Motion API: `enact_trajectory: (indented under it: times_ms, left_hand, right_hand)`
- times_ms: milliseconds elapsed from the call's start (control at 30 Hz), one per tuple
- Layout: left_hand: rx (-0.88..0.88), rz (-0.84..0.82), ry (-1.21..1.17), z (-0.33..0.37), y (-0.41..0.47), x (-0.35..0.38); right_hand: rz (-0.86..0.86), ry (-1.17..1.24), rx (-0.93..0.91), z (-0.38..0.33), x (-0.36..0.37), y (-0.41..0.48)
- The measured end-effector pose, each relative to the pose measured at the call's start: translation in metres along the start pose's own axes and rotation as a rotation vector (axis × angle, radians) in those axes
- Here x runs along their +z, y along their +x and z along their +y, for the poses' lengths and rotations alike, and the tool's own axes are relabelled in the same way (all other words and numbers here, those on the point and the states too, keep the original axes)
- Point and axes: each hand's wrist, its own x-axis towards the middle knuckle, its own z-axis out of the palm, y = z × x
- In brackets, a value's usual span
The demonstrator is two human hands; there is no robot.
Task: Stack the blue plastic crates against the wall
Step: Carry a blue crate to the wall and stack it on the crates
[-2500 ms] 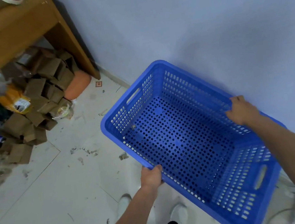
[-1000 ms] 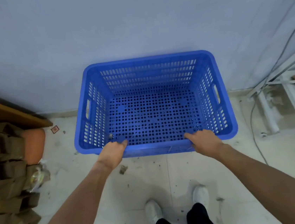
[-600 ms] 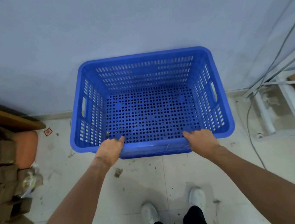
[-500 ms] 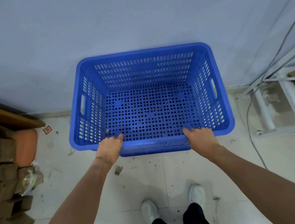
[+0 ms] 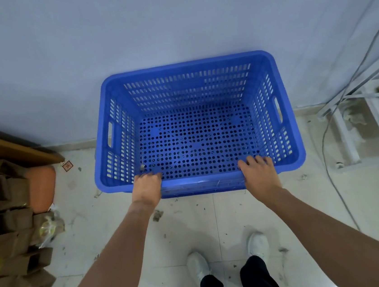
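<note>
A blue perforated plastic crate [image 5: 188, 72] stands on the tiled floor with its far long side against the pale wall [image 5: 146, 25]. It is empty apart from a small bit of debris in its near left corner. My left hand [image 5: 146, 187] grips the near rim toward the left, fingers curled over the edge. My right hand [image 5: 259, 173] lies on the near rim toward the right, fingers hooked inside. No other crate is in view.
Cardboard boxes [image 5: 6, 225] are heaped at the left under a wooden table edge [image 5: 12, 149], beside an orange object [image 5: 42, 186]. A white metal frame [image 5: 370, 122] and a cable [image 5: 333, 174] lie at the right. My white shoes [image 5: 227, 257] stand on the littered tiles.
The crate swung from a tilted carry to square against the wall and came down to the floor. Both hands shifted onto its near rim and stay there.
</note>
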Motion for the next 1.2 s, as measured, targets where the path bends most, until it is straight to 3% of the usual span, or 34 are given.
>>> enact_trajectory:
  times_ms: [367, 633, 767, 900, 1100, 1200]
  left_hand:
    - [-0.034, -0.056, -0.341, 0.010, -0.043, -0.011]
    - [-0.070, -0.202, -0.440, 0.019, -0.093, -0.051]
    - [-0.053, -0.213, -0.324, 0.018, -0.090, -0.066]
    - [-0.034, -0.180, -0.281, 0.013, -0.069, -0.062]
    - [-0.026, -0.120, -0.313, 0.024, -0.058, -0.044]
    - [0.007, -0.074, -0.217, 0.022, -0.047, -0.040]
  right_hand:
    - [-0.102, 0.249, 0.023, 0.017, -0.008, -0.002]
    - [-0.310, 0.134, -0.012, 0.033, -0.040, -0.028]
    - [-0.259, 0.094, -0.120, 0.043, -0.052, -0.033]
    - [-0.182, 0.202, -0.184, 0.043, -0.042, -0.019]
    - [-0.042, 0.146, -0.273, 0.000, -0.007, -0.009]
    - [0.032, 0.104, -0.255, -0.005, 0.001, -0.003]
